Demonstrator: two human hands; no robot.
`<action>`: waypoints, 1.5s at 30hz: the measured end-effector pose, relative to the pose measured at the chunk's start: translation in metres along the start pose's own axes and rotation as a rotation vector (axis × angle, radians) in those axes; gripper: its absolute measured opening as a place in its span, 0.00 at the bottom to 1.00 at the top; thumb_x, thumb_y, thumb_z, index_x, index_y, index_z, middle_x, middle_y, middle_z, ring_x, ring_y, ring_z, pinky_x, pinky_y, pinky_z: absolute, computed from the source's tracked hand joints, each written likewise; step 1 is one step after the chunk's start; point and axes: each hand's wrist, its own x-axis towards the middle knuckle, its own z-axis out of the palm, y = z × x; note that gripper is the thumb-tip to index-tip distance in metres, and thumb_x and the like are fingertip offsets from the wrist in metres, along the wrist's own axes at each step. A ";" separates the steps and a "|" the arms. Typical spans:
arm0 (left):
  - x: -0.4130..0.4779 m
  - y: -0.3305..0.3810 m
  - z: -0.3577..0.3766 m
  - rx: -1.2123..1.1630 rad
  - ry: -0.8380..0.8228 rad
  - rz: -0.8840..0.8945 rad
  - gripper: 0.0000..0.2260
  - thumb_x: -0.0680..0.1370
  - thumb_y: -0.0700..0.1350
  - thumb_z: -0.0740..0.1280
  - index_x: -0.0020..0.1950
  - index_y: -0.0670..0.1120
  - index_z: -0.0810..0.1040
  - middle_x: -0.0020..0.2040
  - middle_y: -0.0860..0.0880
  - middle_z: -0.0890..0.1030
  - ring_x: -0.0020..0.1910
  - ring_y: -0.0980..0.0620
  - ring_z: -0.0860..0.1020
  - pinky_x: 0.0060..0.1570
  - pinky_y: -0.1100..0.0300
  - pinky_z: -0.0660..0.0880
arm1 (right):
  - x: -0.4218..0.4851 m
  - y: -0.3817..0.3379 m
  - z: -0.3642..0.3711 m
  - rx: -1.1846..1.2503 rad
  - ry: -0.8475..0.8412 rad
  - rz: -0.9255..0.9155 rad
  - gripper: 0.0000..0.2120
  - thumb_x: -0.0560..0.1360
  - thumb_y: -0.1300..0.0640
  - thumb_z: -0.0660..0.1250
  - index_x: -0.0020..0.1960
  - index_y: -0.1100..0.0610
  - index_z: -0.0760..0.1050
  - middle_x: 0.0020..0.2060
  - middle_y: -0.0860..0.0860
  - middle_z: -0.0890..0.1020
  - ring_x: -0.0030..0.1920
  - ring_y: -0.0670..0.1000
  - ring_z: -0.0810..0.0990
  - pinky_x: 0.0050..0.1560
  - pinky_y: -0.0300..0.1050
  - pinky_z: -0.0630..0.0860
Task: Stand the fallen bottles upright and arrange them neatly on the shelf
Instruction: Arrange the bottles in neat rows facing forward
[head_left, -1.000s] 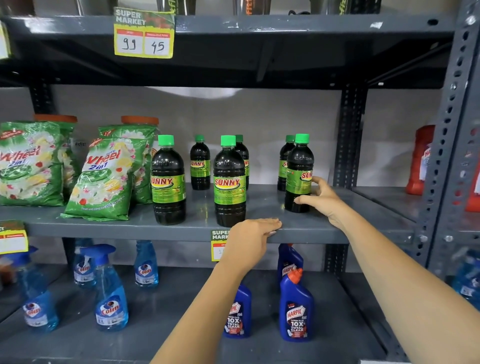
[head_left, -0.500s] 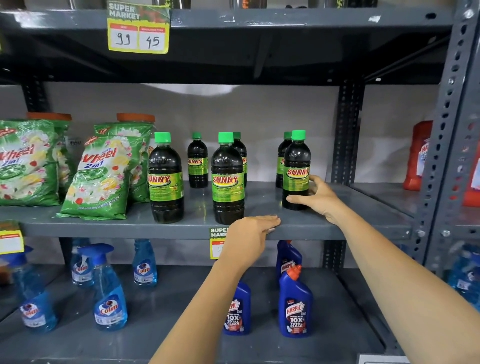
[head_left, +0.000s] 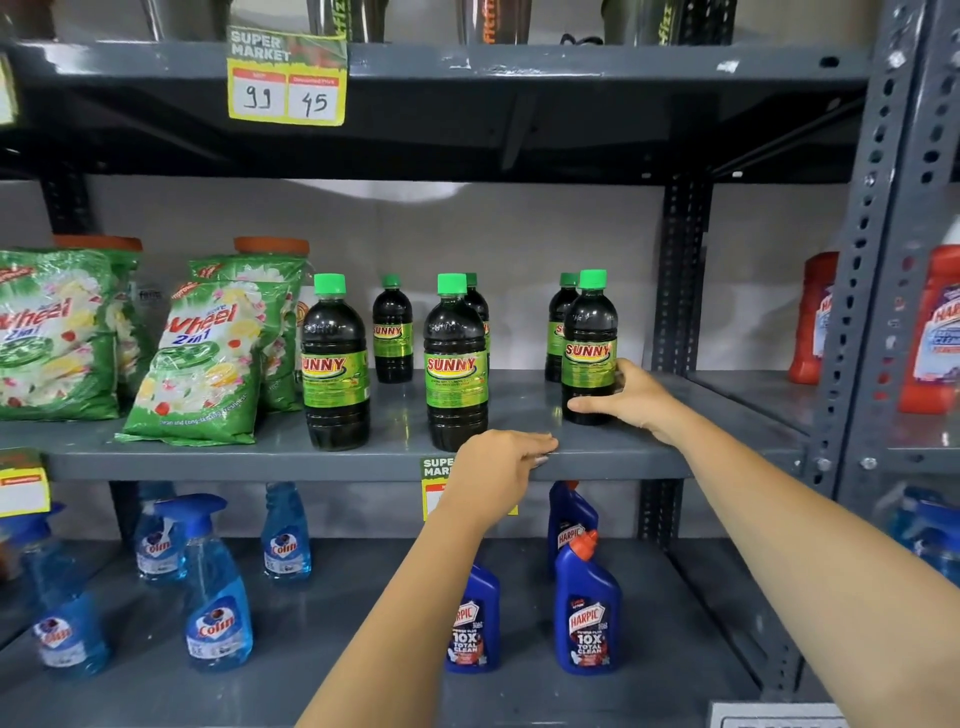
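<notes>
Fingers of our right hand (head_left: 631, 397) wrap the rightmost front Sunny bottle (head_left: 589, 345), upright near the shelf (head_left: 613, 457) front edge, steadying it in line, while our open left hand (head_left: 498, 467) braces there.

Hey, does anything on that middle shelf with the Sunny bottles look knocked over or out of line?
Nothing is knocked over: all six Sunny bottles stand upright. Only the front-right bottle, gripped by the right hand, sits farther back than the other two front ones.

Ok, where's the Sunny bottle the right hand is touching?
In the head view, that Sunny bottle stands upright at the right end of the front row on the middle shelf, by the rack's upright post, right hand wrapped around its base.
</notes>
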 end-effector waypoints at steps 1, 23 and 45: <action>0.000 0.000 0.000 0.003 0.000 -0.001 0.12 0.74 0.36 0.68 0.56 0.46 0.82 0.55 0.48 0.83 0.57 0.52 0.79 0.58 0.59 0.74 | -0.003 -0.002 -0.002 0.000 -0.008 -0.007 0.31 0.64 0.55 0.80 0.63 0.53 0.70 0.55 0.48 0.78 0.55 0.49 0.76 0.55 0.43 0.70; 0.005 -0.003 0.000 0.097 -0.080 -0.004 0.12 0.76 0.39 0.66 0.58 0.48 0.80 0.57 0.49 0.82 0.57 0.48 0.78 0.56 0.51 0.75 | -0.041 0.008 -0.016 0.023 -0.054 -0.044 0.38 0.65 0.53 0.80 0.70 0.52 0.67 0.64 0.48 0.76 0.58 0.46 0.75 0.57 0.40 0.69; 0.006 -0.056 -0.056 -0.283 0.106 -0.409 0.30 0.64 0.55 0.77 0.61 0.49 0.72 0.56 0.52 0.81 0.54 0.55 0.78 0.54 0.54 0.75 | -0.055 0.010 -0.006 -0.029 0.145 -0.092 0.44 0.63 0.49 0.80 0.74 0.50 0.62 0.69 0.49 0.73 0.61 0.46 0.73 0.62 0.45 0.70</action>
